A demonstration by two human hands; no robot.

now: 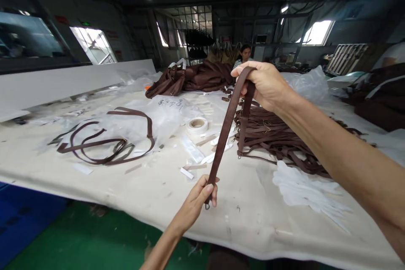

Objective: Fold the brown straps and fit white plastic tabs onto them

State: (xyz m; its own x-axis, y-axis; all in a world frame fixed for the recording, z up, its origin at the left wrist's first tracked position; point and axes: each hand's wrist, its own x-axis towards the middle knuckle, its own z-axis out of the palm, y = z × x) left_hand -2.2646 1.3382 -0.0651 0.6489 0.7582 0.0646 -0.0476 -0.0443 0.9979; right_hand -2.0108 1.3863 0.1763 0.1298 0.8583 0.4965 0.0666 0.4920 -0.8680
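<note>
Brown strap (228, 124) at center, over surface (177, 192). Right hand (261, 82) at 1 o'clock, fingers clamped on strap's upper bend; left hand (202, 194) at 6 o'clock, fingers clamped near its hooked lower end. Strap pile (278, 139) at 3 o'clock, tape roll (197, 125) just left of center.

The held strap (226, 128) ran from the right hand (267, 86) down to the left hand (201, 194), over the table (148, 190). Loose straps (149, 126) lay on the left side of the table. A roll (204, 128) sat near the middle, between them and the strap pile (284, 137) on the right. A heap of sheets (297, 185) lay in front of that pile. A big heap (205, 76) at the back was maybe bags; it was dim there. A person (245, 54) was behind the table.
</note>
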